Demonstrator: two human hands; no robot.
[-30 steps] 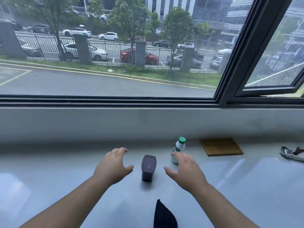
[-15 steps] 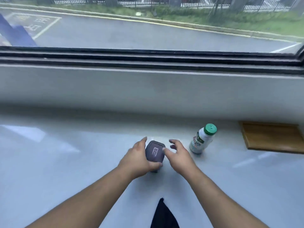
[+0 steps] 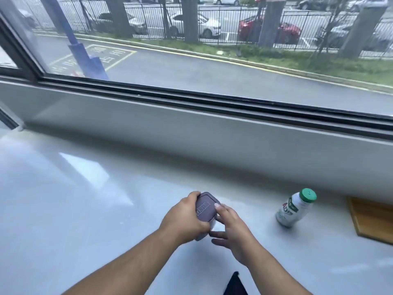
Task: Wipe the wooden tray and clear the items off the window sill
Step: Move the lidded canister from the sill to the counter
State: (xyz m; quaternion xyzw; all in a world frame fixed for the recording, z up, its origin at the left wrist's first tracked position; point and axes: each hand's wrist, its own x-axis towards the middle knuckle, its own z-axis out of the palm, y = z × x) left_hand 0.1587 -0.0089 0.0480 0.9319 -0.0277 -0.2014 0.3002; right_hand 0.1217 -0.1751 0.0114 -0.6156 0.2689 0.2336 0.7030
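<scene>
A small container with a dark purple square lid [image 3: 205, 208] stands on the glossy white window sill [image 3: 89, 209]. My left hand [image 3: 184, 218] is wrapped around its left side and grips it. My right hand [image 3: 230, 224] touches its right side with the fingertips on the lid's edge. A small white bottle with a green cap [image 3: 294, 208] stands to the right, apart from my hands. The wooden tray [image 3: 374, 220] lies flat at the far right, cut off by the frame edge.
The sill runs wide to the left. A white wall ledge [image 3: 191, 137] and the dark window frame [image 3: 212, 99] rise behind it. A dark cloth tip [image 3: 235, 284] shows at the bottom edge.
Both hands closed in on the purple-lidded container and took hold of it. The view has turned left, so the tray and bottle sit further right.
</scene>
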